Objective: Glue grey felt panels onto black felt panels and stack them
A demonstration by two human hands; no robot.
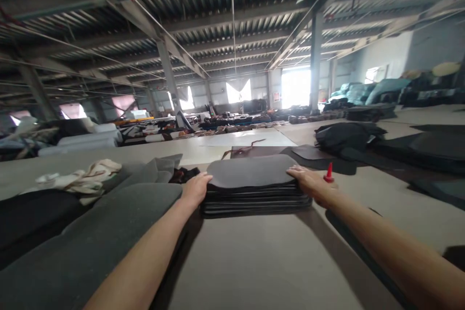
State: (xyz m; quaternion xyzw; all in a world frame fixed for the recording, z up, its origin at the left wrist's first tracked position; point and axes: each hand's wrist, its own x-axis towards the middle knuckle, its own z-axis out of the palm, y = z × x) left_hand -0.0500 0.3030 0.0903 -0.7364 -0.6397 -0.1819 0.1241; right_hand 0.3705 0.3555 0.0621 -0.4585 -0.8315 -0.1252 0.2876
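A stack of dark grey sheets (254, 201) with rounded corners lies on the table in front of me. My left hand (197, 188) grips the left edge of the top sheet (252, 172), fingertips on its upper face. At the opposite edge, my right hand (308, 183) holds the same sheet with its fingers over the rim. Whether lower layers are also pinched is hidden by my hands. Just beyond my right wrist a red pointed cone, like a nozzle (329, 173), sticks up; its lower part is hidden by my arm.
Large dark grey sheet material (109, 237) covers the left side, with crumpled cream cloth (98, 174) behind it. To the right are a bundled dark cloth (348, 138) and flat dark pieces (428, 147). A brown cord (250, 145) lies behind the stack.
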